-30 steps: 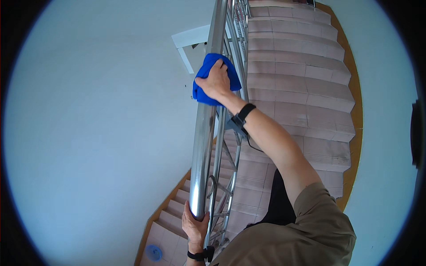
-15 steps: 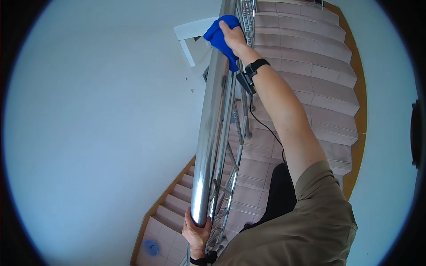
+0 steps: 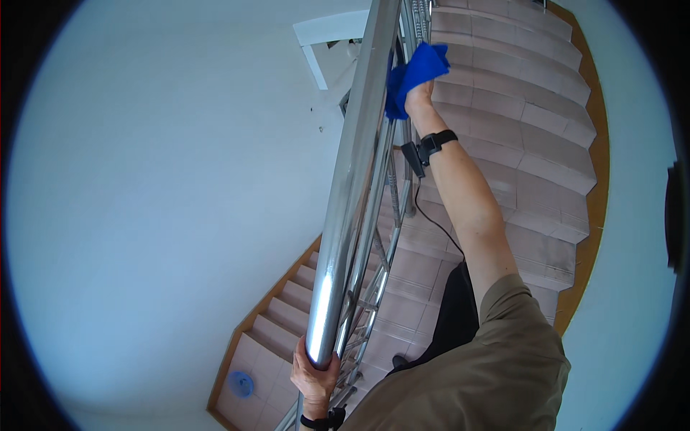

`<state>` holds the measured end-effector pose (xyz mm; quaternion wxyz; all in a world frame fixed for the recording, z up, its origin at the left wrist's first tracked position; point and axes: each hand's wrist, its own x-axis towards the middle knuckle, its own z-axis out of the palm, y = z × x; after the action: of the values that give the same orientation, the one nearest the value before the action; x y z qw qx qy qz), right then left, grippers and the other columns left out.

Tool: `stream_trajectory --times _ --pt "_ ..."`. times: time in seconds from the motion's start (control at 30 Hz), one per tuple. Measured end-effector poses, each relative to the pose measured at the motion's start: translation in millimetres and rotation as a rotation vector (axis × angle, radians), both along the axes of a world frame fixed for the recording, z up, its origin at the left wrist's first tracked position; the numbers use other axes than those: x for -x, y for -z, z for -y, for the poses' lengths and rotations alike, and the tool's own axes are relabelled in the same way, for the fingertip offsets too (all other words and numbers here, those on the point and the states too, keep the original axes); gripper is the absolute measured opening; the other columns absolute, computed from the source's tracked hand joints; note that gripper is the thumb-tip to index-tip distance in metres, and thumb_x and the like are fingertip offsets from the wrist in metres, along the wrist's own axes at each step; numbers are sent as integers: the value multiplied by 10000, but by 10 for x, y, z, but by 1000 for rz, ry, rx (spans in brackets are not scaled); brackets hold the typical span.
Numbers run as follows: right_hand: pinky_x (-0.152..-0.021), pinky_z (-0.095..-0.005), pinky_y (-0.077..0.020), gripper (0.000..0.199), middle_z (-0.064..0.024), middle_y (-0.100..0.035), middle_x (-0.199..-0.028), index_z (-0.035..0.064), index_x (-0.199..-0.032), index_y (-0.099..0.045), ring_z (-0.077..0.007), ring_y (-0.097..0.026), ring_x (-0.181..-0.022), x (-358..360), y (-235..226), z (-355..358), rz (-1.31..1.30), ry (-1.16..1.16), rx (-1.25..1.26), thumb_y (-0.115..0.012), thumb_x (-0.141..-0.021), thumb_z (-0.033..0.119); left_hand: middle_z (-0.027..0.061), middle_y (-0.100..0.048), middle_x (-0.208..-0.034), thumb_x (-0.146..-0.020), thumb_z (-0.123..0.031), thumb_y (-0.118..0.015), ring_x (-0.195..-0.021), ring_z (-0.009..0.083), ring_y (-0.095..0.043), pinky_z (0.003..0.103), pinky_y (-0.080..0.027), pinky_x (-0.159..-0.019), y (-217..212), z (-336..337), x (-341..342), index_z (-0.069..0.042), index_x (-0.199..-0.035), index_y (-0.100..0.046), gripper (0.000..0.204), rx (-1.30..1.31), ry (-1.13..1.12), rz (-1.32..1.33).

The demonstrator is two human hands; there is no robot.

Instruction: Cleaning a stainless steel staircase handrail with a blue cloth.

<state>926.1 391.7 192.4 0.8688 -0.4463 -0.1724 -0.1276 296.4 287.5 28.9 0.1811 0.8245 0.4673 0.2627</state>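
Observation:
A thick, shiny metal handrail (image 3: 345, 187) runs from the bottom middle to the top of the view. Near its lower end my left hand (image 3: 315, 373) is wrapped round it. My right arm reaches far up, and my right hand (image 3: 418, 97) holds a blue cloth (image 3: 424, 68) beside the rail, on its right. The cloth is bunched and covers most of the fingers. It lies against the thinner metal bars (image 3: 377, 190) under the handrail; whether it wraps round one of them I cannot tell.
Pinkish tiled stairs (image 3: 510, 136) climb on the right, edged by a brown border (image 3: 593, 165). Lower left, more steps (image 3: 277, 323) lead down to a landing with a blue basin (image 3: 241, 384). A black cable (image 3: 438, 223) hangs from my right wrist.
My right hand has come off the top of the handrail with the blue cloth and moved right and down to its side. The left hand keeps its hold.

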Motion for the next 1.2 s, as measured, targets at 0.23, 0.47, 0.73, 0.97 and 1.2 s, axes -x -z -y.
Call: stream_trajectory --times 0.23,0.47,0.73,0.97,1.2 --pt "-1051 -515 -458 630 -311 -530 -1361 -26 -1326 -494 -500 -548 -1212 162 -17 -175 -61 333 941 -589 -963 479 218 -698 -1078 -688 -235 -819 -952 402 -715 462 -582 -863 -302 247 -121 -53 -1347 -555 733 34 -21 -18" --pt "-875 -491 -572 578 -320 -578 -1207 -106 -1188 -500 -455 -651 -1049 16 -21 -90 211 416 1155 -702 -915 362 193 -683 -1052 -701 -208 -812 -908 402 -698 487 -584 -823 -597 -12 -471 -63 -1365 -525 737 -43 74 -8" --pt "-880 -521 -547 529 -329 -577 -1155 -105 -1157 -481 -492 -618 -1059 840 460 32 196 247 1108 -703 -921 312 222 -691 -1098 -738 -187 -804 -962 419 -707 487 -582 -854 -771 -176 -568 -69 -1365 -532 694 -15 93 -42" --pt "-903 -518 -512 484 -318 -529 -1120 -107 -1157 -433 -491 -573 -1053 1810 1223 238 328 253 1056 -716 -896 186 212 -693 -1150 -755 -218 -797 -999 397 -709 492 -590 -892 -593 -83 -392 -86 -1396 -509 715 -12 99 -24" --pt "-984 -522 -447 690 -352 -482 -1230 -122 -1242 -411 -503 -524 -1142 2818 1748 419 131 -30 1002 -795 -844 291 206 -684 -1177 -772 -237 -795 -1000 386 -706 480 -595 -878 -556 -162 -358 -74 -1400 -514 708 -2 91 -42"
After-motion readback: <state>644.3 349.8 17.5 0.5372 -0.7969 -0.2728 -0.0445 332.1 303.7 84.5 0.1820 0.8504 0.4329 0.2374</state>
